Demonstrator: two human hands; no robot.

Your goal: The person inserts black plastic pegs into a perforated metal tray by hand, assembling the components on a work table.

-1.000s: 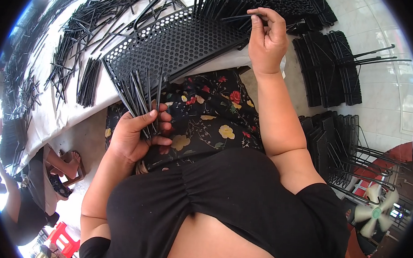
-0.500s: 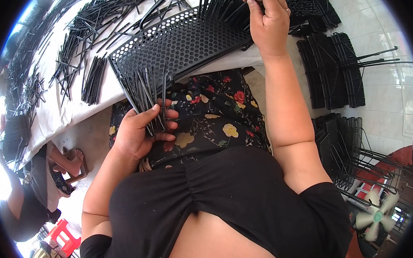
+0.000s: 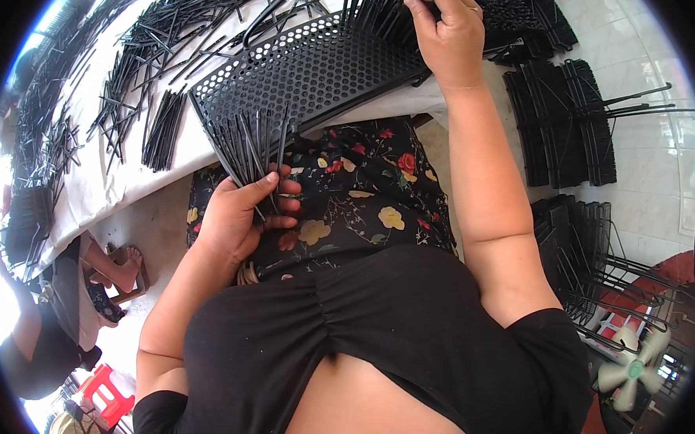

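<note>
My left hand [image 3: 242, 211] is closed around a loose bundle of thin black sticks [image 3: 245, 145], near the panel's left corner. They fan out upward past the thumb. A black panel full of round holes [image 3: 292, 80] rests at the edge of the white-covered table, above my lap. Upright black sticks [image 3: 366, 10] stand crowded along its far right part. Over that end, my right hand [image 3: 451, 46] pinches a thin black stick between thumb and fingers. Only a little of it shows, and its lower end is lost among the others.
Many loose black sticks [image 3: 177, 27] are strewn over the white table cover [image 3: 129, 182], with a neat bundle [image 3: 163, 129] near its edge. Stacks of finished-looking black racks [image 3: 561, 122] stand on the right. A fan [image 3: 630, 369], a red stool [image 3: 106, 393] and another person's foot [image 3: 131, 259] are lower down.
My right hand has shifted slightly left and upward at the panel's far end. The bundle in my left hand has barely moved; the whole view has shifted a little.
</note>
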